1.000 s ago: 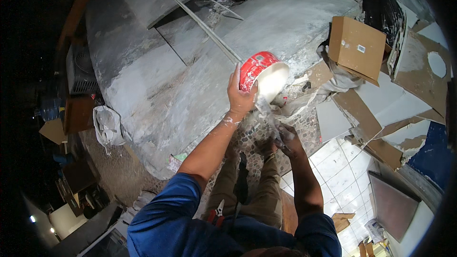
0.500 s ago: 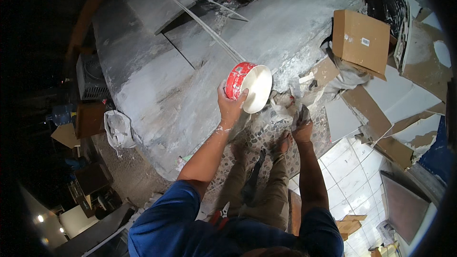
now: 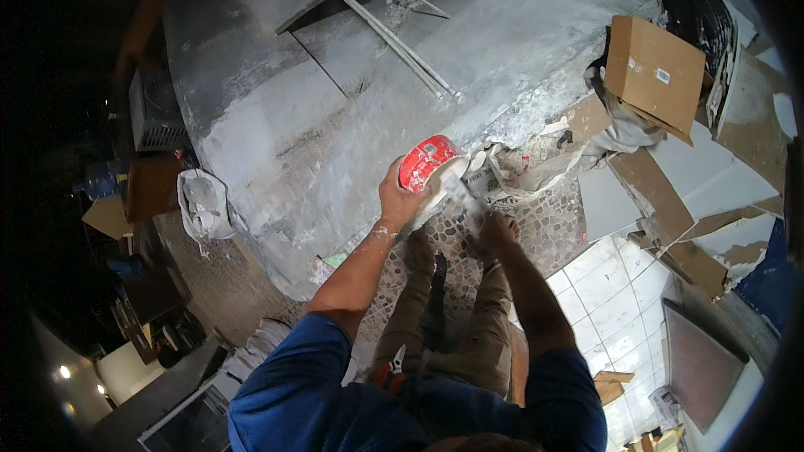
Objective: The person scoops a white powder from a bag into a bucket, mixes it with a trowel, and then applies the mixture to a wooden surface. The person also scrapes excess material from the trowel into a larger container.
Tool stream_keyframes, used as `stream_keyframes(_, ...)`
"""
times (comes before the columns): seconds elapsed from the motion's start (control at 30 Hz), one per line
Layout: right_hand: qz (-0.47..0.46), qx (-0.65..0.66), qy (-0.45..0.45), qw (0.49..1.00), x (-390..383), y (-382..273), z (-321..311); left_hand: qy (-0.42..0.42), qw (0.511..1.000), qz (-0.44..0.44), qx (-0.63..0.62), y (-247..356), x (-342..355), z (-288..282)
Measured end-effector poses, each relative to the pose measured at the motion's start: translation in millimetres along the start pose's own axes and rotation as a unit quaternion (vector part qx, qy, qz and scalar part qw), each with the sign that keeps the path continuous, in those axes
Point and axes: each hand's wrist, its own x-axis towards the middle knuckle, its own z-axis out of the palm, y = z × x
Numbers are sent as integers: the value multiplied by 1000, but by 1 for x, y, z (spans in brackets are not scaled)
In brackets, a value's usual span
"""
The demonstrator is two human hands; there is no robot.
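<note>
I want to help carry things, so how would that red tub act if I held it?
The red tub is probably fairly light, since only the left hand grips it. It seems stiff, as its wall curves evenly. Laid on its side, it might roll, because that wall is rounded.

A white barcode label (image 3: 662, 75) on the box (image 3: 646, 63) is too small to read, dark printed lettering (image 3: 479, 179) shows on the creased sack (image 3: 526, 189), and markings on the red tub (image 3: 421, 164) are illegible.
</note>
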Motion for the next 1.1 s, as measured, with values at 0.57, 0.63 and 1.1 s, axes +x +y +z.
stream_keyframes(0.57,164,-76,9,984,15,37,63,-8,998,-34,-45,-2,6,-14)
stream_keyframes(0.63,88,65,85,990,22,51,81,-25,999,-5,-20,-6,12,-11)
stream_keyframes(1.1,-77,234,138,959,-4,-12,28,61,980,-78,-171,-34,23,-25)
